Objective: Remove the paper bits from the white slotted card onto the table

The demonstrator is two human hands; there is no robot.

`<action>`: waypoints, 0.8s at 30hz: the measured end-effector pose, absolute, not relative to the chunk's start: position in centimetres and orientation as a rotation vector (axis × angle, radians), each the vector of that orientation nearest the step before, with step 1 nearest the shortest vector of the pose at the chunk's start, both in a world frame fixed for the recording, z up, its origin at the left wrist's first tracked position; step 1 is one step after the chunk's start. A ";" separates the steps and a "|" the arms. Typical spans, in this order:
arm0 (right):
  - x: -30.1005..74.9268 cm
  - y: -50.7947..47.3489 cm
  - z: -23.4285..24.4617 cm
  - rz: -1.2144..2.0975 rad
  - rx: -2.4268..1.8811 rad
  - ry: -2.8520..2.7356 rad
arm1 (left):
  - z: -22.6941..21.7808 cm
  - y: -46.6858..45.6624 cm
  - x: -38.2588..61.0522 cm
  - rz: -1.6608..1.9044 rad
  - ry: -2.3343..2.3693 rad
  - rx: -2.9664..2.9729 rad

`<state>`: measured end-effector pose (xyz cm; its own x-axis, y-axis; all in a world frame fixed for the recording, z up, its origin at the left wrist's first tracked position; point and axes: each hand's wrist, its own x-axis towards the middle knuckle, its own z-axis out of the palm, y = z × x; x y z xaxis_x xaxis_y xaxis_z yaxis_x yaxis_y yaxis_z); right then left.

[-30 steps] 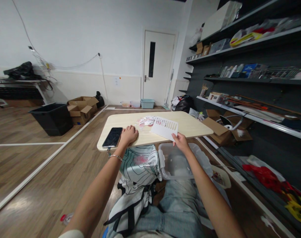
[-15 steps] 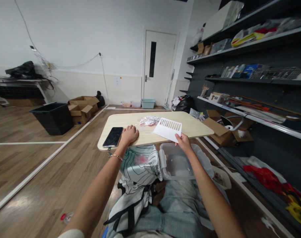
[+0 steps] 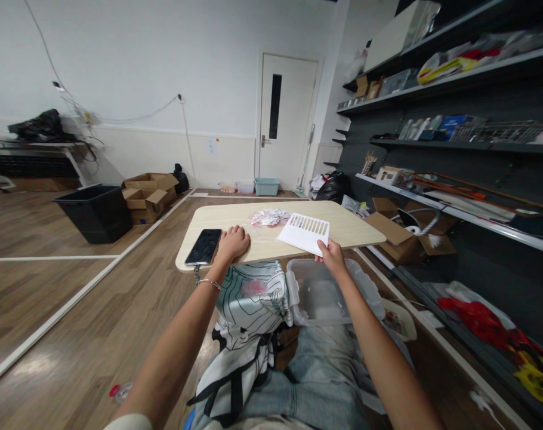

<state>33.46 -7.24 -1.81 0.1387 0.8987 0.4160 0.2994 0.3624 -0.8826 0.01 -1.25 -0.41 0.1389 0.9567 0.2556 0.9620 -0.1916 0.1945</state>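
My right hand (image 3: 330, 254) pinches the near corner of a white slotted plastic panel (image 3: 304, 232), which lies low over the pale wooden table (image 3: 352, 230). My left hand (image 3: 232, 242) rests on the table as a loose fist, fingers curled, with nothing visible in it. A black phone (image 3: 203, 246) lies just left of that hand. A small heap of pink and white bits (image 3: 268, 217) sits behind the panel near the table's middle.
A clear plastic bin (image 3: 318, 295) stands on the floor under the table's near edge, by my knees. A patterned cloth (image 3: 249, 310) lies on my lap. Shelves (image 3: 446, 149) line the right wall; a black crate (image 3: 93, 212) and cardboard boxes (image 3: 148, 197) sit left.
My right hand has lowered the white panel from a raised tilt to nearly flat on the table and shifted it slightly right. My left hand has stayed put.
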 end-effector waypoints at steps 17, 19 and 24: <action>33.5 -6.7 -2.1 0.632 -1.190 -1.396 | -0.4 -1.3 0.0 -0.519 -1.976 -2.369; 33.4 -6.7 -2.0 0.641 -1.183 -1.392 | -0.3 -1.4 0.0 -0.520 -1.972 -2.368; 33.3 -6.7 -2.0 0.706 -1.132 -1.335 | -0.3 -1.4 0.0 -0.508 -1.972 -2.365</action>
<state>33.33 -6.66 -2.00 0.1608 0.9118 0.3778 0.2008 0.3446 -0.9170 0.01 -1.43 -0.30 0.1484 0.9543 0.2595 0.9610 -0.2011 0.1900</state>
